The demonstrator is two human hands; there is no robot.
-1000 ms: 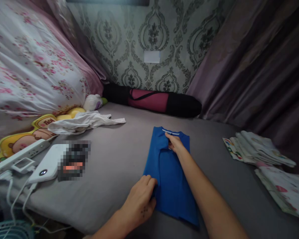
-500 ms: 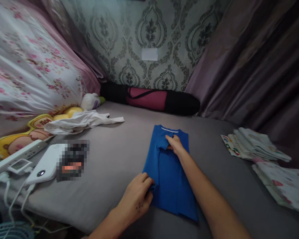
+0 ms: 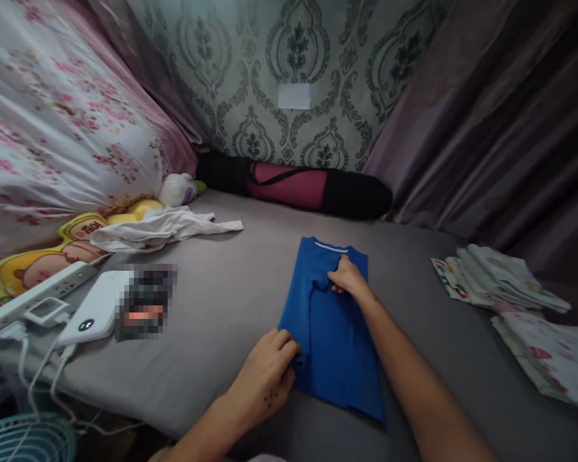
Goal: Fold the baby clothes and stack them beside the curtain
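A blue shirt point(image 3: 334, 333) lies partly folded on the grey bed sheet point(image 3: 221, 289), its white-trimmed collar toward the far wall. At its near left edge, my left hand point(image 3: 272, 366) is closed, pinching a fold of the cloth. My right hand point(image 3: 349, 277) is closed near the collar, with fingers and thumb gripping the folded-over sleeve area. The lower hem lies flat between my forearms.
To the left are a white garment point(image 3: 158, 230), a power strip point(image 3: 43, 295), a white power bank point(image 3: 96, 308) with cables and a blurred item. Folded cloths point(image 3: 501, 276) sit at right. A black and maroon long bag point(image 3: 289, 186) lies along the wall.
My right hand has shifted slightly on the upper shirt, and the sleeve cloth under it now lies flatter. My left hand keeps its grip. The camera view has moved a little.
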